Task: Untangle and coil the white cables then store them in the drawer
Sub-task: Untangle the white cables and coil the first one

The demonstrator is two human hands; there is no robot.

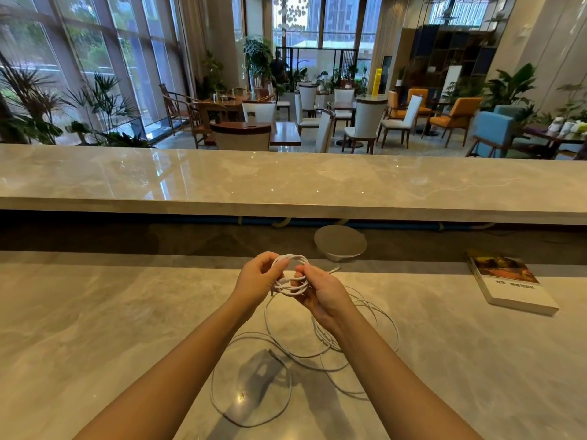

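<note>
Both hands up over the middle of the marble bench point(95, 312), working one small white cable coil point(290, 274). Left hand point(259, 281) pinching the left side of the coil, fingers curled shut around the loops. Right hand point(322, 293) closed on the right side of the same coil, thumb and fingertips clamped on the strands. So both grips shut on that coil, nothing slack between them. A short plug end point(333, 270) poking out to the right past the right hand's fingers.

Rest of the white cables point(317, 354) still loose on the bench right below the hands, near side: a mess of big overlapping loops sprawled out, some hidden under the right forearm. One wide loop point(251, 404) lying flat nearest the camera, a bit left of centre. Can't tell how many separate cables in that pile, strands cross too much.

Paperback book point(511, 281) lying flat on the bench far right, well apart from the cables. Round white bowl-shaped thing point(340, 242) tipped against the back wall just beyond the hands, in the shadow under the raised marble counter ledge point(286, 182). Past that ledge, a lounge with tables, white chairs point(363, 122) and orange ones, plants by the windows.
</note>
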